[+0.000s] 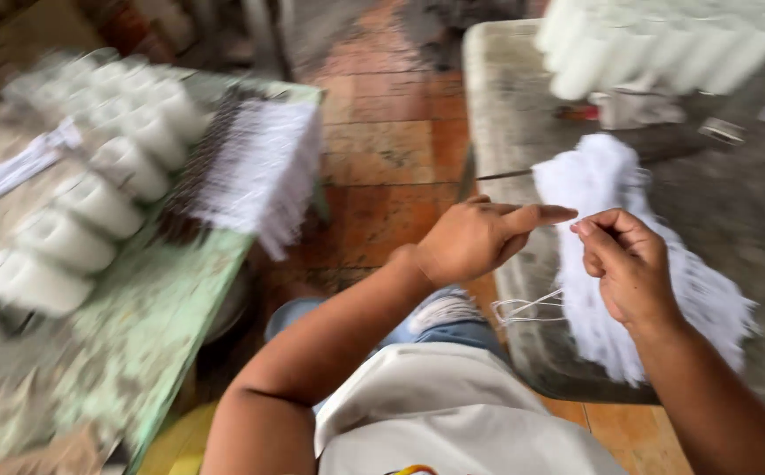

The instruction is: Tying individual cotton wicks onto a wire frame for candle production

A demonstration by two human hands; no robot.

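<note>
At the right of the frame, a thin white string (pixel 576 220) is being pinched by the closed fingers of both the left hand (pixel 475 239) and right hand (pixel 630 264) over the white string bundle (pixel 655 273), so a gentle, steady pull seems needed next.

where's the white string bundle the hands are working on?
Head view, right side: the string bundle lies on the grey slab, under the right hand, beside the left hand.

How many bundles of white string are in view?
2. One bundle lies on the green table to the left; the other bundle lies on the grey slab under the right hand. Blur may hide more.
</note>
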